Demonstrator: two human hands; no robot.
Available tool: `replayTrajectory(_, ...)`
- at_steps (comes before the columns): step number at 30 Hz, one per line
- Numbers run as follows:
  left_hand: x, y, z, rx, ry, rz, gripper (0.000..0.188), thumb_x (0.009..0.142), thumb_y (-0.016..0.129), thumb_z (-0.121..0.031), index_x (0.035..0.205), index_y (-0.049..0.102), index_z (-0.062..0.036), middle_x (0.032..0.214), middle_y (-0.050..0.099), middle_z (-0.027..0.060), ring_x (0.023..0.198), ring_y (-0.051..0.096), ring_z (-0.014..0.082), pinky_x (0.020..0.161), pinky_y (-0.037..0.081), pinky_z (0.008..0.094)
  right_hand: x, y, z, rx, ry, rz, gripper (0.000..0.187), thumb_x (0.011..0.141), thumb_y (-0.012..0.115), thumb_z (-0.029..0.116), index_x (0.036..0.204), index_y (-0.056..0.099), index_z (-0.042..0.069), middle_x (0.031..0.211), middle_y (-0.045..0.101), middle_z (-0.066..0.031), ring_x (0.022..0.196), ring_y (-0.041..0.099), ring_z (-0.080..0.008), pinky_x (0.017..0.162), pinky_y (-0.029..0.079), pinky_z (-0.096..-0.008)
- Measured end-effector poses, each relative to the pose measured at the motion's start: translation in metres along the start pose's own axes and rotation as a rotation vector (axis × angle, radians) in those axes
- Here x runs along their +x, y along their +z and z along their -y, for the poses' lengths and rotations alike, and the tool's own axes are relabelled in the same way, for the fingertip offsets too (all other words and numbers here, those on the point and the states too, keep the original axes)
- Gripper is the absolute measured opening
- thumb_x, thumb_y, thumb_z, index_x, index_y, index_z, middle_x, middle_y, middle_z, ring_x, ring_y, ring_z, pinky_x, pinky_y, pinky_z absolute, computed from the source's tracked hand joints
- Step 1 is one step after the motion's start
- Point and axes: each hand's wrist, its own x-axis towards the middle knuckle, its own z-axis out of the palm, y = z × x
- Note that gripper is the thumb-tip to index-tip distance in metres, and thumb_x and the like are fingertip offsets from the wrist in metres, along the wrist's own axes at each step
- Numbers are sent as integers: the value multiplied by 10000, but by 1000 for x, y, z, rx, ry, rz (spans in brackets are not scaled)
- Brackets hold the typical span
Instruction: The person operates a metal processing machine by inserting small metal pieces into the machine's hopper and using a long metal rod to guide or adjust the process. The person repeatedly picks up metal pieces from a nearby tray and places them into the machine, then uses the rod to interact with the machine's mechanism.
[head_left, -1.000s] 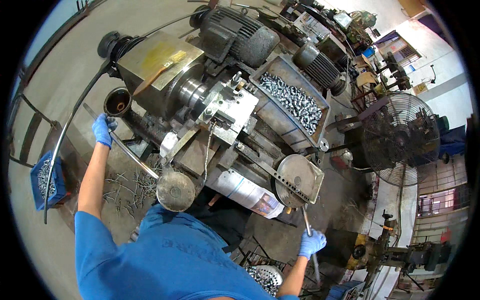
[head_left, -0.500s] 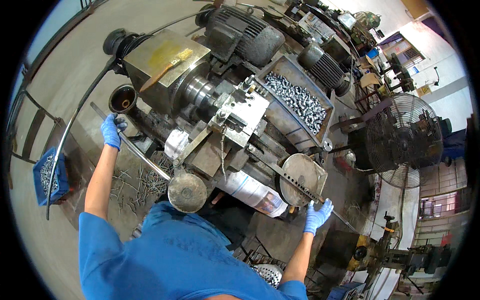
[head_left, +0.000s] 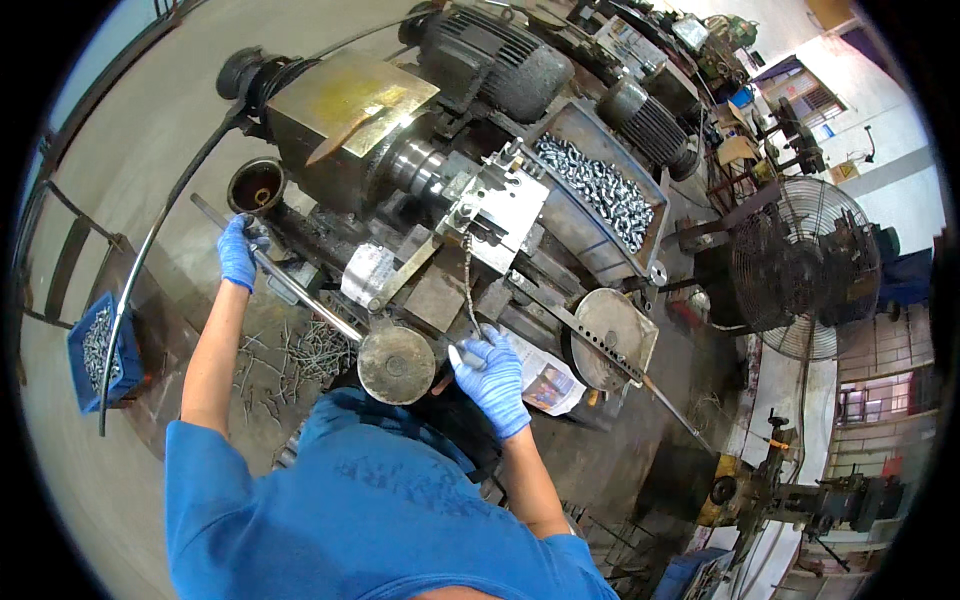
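I stand at a greasy metalworking machine [head_left: 440, 180], both hands in blue gloves. My left hand [head_left: 240, 250] is closed around a long steel bar [head_left: 300, 295] that runs diagonally along the machine's left side, next to a round funnel-like cup [head_left: 256, 186]. My right hand [head_left: 490, 375] is near the machine's front, beside a round metal disc [head_left: 397, 365], with its fingers closed on a small pale piece [head_left: 456, 355]. A thin twisted strand [head_left: 468, 285] hangs from the tool block just above that hand.
A tray of shiny metal parts [head_left: 600, 190] sits behind the tool block. A long perforated lever [head_left: 620, 360] crosses a round pan [head_left: 605, 345] at right. A standing fan [head_left: 800, 265] is further right. A blue crate [head_left: 95, 345] and scattered rods [head_left: 300, 350] lie left.
My right hand has left the long lever at the right and come in to the machine's front by the round disc. My left hand stays on the steel bar.
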Motion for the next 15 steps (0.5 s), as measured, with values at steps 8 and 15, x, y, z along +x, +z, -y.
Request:
replayTrajectory(8, -8, -11, 7, -36, 56, 61, 300, 886, 508, -309, 959, 592, -31, 697, 597, 105, 511, 581, 204, 501, 497, 308, -41, -33, -3, 112, -140, -132, 156, 663, 703, 94, 813, 673, 66, 815, 645, -120, 808, 623, -288, 724, 492, -351)
replayTrajectory(15, -17, -21, -18, 405, -32, 135, 383, 872, 542, -411, 996, 626, -59, 771, 613, 47, 584, 583, 130, 532, 474, 261, -57, -60, 74, 273, -470, -145, 251, 684, 676, 230, 867, 675, 59, 976, 632, -139, 906, 599, -329, 823, 463, -402)
